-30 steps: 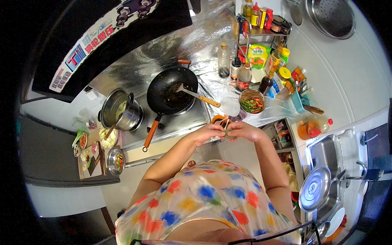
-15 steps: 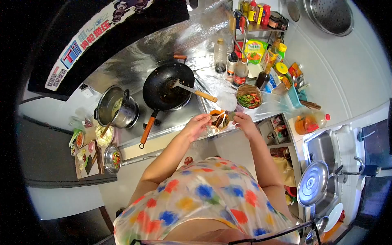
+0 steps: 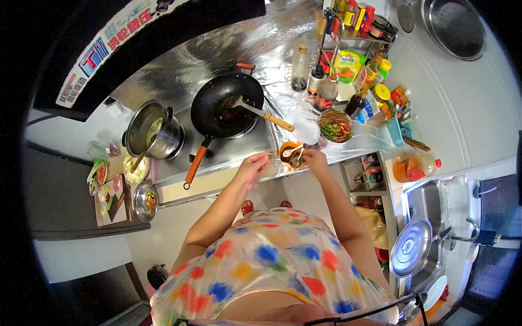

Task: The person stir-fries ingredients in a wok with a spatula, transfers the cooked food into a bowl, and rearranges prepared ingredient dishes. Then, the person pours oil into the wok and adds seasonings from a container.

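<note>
A small orange container (image 3: 285,147) with dark contents sits near the counter's front edge, white spoons standing in it. My right hand (image 3: 315,162) is at its right side, fingers pinched on the handle of a spoon (image 3: 296,161) dipping into the container. Left of the container, my left hand (image 3: 254,168) hovers by the counter edge, apart from it. Its fingers are curled together and nothing shows in them. Behind the right hand, a bowl of cut green and red peppers (image 3: 336,130) stands beside a pale round dish (image 3: 305,131).
A black wok (image 3: 222,103) with a spatula (image 3: 272,120) rests on the stove, its handle (image 3: 197,165) jutting forward. Further left stands a steel pot (image 3: 163,141). Sauce bottles (image 3: 327,93) and a spice rack (image 3: 353,36) line the back; the sink (image 3: 421,198) lies right.
My left hand has drawn back leftward from the container and its fingers have curled. My right hand has moved slightly left and down, closer to the container.
</note>
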{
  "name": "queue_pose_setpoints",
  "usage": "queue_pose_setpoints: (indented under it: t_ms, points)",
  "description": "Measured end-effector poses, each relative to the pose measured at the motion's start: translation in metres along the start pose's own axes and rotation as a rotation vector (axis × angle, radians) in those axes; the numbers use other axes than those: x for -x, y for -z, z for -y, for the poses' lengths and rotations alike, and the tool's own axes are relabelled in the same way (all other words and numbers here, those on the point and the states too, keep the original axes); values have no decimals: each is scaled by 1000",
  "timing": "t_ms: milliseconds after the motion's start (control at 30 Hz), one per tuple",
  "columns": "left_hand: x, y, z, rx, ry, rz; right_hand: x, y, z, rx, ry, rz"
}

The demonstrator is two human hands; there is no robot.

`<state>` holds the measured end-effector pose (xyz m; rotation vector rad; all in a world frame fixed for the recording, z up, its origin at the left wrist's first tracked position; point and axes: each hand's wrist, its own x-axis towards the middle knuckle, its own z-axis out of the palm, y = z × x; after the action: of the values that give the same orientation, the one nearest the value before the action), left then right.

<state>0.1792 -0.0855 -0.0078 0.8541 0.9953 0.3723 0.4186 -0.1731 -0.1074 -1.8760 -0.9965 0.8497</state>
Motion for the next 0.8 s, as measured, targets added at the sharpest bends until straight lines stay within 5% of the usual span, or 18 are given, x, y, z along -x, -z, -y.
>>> queue_pose_setpoints:
  t_ms: [67,200,300,400,600,800]
  points:
    - [0,5,3,4,8,3,0,13,11,-94,-145,-12]
    - [13,0,-7,20,21,-51,-19,20,0,71,38,-323]
    - [15,1,-6,48,31,-69,-29,15,14,-423,-301,-334]
    - [14,7,-4,51,48,-86,-48,12,-9,-417,-131,-95]
    - [18,11,-2,53,61,-90,-39,20,-9,-536,-312,-186]
    - [15,4,1,75,80,-109,1,42,2,-218,-180,-338]
